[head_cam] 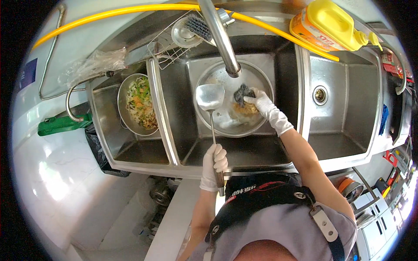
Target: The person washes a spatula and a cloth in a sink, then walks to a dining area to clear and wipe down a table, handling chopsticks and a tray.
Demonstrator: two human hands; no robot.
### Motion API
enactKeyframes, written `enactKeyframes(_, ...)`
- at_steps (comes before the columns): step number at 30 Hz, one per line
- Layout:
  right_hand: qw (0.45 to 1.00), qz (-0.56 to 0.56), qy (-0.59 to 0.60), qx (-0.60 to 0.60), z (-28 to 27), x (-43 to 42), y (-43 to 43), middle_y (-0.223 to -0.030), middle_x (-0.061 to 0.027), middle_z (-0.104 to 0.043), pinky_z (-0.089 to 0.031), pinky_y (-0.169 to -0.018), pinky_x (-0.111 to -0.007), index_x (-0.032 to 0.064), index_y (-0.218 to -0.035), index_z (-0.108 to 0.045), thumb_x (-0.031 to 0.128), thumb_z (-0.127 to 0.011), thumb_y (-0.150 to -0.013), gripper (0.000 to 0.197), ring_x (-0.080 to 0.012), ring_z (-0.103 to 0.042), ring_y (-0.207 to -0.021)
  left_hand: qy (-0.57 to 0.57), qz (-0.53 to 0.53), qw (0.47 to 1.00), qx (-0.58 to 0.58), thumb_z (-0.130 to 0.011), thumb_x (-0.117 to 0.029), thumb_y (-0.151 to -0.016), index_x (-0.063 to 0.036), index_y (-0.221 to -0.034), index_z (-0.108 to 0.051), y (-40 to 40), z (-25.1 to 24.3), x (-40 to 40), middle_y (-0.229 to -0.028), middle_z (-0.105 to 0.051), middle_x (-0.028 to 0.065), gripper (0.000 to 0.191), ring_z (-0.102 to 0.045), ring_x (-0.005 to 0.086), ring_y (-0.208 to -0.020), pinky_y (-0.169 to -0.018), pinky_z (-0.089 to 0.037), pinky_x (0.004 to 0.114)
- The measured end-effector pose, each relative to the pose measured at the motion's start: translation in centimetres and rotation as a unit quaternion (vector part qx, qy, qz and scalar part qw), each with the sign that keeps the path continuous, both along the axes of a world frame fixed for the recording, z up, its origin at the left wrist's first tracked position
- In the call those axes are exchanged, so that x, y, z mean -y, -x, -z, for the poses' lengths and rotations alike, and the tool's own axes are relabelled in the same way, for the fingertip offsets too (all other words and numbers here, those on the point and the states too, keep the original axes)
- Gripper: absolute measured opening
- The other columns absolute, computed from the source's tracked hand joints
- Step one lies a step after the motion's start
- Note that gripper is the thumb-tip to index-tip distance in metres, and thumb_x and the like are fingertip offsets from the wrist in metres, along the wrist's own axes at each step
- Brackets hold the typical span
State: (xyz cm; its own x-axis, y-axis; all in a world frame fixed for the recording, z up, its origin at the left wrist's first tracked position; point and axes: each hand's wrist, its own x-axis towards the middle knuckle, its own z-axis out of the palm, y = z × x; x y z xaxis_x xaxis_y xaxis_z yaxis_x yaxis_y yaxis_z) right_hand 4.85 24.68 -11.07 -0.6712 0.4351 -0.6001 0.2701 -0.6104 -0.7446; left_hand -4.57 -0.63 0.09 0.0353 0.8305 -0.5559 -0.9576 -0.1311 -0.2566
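Observation:
My left hand [214, 164], in a white glove, grips the dark handle of a metal wok spatula [210, 97]. The spatula's broad blade is over the left part of a round metal basin [228, 129] in the middle sink. In my gloved right hand [263, 102] is a dark grey scouring pad [243, 94], held over the basin's right half. Below the pad lies a tan, sponge-like thing [245, 109], partly hidden by my fingers; whether I also hold it I cannot tell. Shallow cloudy water seems to stand in the basin.
A steel faucet [223, 39] reaches over the basin. The left sink holds a pan of food scraps [141, 102]; the right sink has a drain [320, 95]. Behind are a wire rack [166, 58], a brush [197, 27], a yellow hose [130, 10] and a yellow detergent jug [329, 24].

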Motion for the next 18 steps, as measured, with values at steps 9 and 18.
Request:
enactKeyframes(9, 0.822, -0.104, -0.551, -0.098, -5.1, 1.4, 5.1, -0.109, -0.0110, -0.059, -0.045, -0.091, -0.037, 0.0090, -0.113, -0.056, 0.007, -0.067, -0.074, 0.040, -0.0280, -0.056, -0.101, 0.000, 0.074, 0.997, 0.031, -0.029, -0.023, -0.102, -0.0089, -0.070, -0.038, -0.8, -0.7, -3.2, -0.053, -0.030, -0.0010, 0.035, -0.026, 0.0068, -0.034, -0.028, -0.022, 0.022)
enactKeyframes(18, 0.966, 0.144, -0.216, -0.008, -2.2, -2.5, 5.9, -0.100, -0.0126, -0.064, -0.050, -0.077, -0.033, 0.0031, -0.113, -0.056, 0.000, -0.064, -0.078, 0.036, -0.0228, -0.062, -0.086, -0.017, 0.037, 0.999, 0.014, -0.031, -0.025, -0.101, -0.0100, -0.070, -0.039, -1.3, -0.5, -1.7, -0.053, -0.031, -0.0012, 0.035, -0.026, 0.0065, -0.034, -0.027, -0.022, 0.021)
